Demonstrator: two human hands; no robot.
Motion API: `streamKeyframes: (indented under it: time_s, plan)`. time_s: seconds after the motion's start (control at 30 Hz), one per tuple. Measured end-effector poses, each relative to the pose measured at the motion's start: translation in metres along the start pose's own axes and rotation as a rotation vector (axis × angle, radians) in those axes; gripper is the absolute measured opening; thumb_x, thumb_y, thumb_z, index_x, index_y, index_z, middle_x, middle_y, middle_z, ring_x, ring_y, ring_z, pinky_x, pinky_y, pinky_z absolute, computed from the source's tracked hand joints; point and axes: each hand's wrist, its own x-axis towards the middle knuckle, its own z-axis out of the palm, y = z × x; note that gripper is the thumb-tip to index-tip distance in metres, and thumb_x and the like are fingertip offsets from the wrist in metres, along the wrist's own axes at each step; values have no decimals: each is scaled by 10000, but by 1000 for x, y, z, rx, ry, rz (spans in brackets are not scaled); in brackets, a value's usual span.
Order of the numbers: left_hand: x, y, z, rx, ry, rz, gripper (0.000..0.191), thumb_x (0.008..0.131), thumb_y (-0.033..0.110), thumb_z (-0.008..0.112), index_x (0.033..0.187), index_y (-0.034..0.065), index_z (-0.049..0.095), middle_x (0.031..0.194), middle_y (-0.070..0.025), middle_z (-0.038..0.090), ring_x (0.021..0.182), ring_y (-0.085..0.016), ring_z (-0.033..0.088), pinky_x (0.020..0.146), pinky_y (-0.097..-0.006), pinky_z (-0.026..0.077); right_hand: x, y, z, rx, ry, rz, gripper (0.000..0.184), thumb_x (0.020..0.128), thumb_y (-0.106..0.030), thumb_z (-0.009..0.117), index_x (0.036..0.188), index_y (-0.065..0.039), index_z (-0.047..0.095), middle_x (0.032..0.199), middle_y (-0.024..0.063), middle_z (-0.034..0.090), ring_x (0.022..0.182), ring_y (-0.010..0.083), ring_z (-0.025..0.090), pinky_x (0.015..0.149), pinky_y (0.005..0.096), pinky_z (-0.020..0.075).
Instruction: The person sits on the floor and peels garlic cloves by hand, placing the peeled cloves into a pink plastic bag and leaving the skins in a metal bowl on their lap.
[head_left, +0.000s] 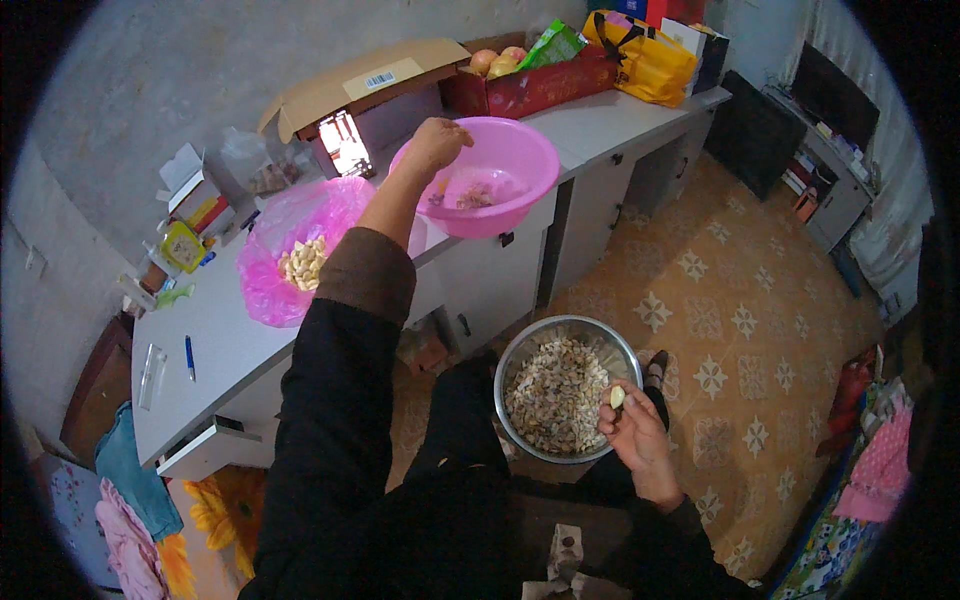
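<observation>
My left hand (442, 142) is held over the rim of a pink plastic basin (525, 195) on the counter; its fingers are bent, and whether anything is between them is hidden. Some pale scraps (476, 196) lie in the bottom of the basin. In my right hand (637, 427), thumb and fingers pinch a pale peeled garlic clove (616, 397) at the right rim of a steel bowl (568, 322). That bowl, at my lap, holds many small pale and brownish pieces (559, 394). Left of the basin, a pink plastic bag (262, 277) lies open around peeled cloves (304, 264).
Behind the basin stand an open cardboard box (397, 71), a lit screen (345, 144), a red box of fruit (555, 84) and a yellow bag (652, 64). A blue pen (190, 358) lies on the counter (232, 360). An open drawer (214, 450) juts out at its left end.
</observation>
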Motion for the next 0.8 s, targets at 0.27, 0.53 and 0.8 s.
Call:
streamKeyframes:
  time_s: [0.27,0.53,0.8]
  plan:
    - [-7,-5,-2,-269,442,184,160,747,138,578,787,6,657,741,-121,645,685,-219,598,679,-328,462,11,10,2,-16,-7,17,259,888,-107,496,1132,-21,515,932,95,542,769,164,487,643,294,398]
    - [-126,24,22,-315,696,404,262,817,192,557,665,-21,565,600,-104,567,575,-155,531,547,-318,408,14,23,-1,-119,22,6,256,878,-108,516,1118,-18,518,912,98,561,723,163,496,630,305,404]
    - [-315,0,136,-863,-411,-241,300,915,368,476,936,70,512,771,1,514,660,-52,488,515,-215,409,18,36,12,-465,-4,-38,205,837,-20,550,1034,-12,495,846,71,546,746,146,523,655,290,445]
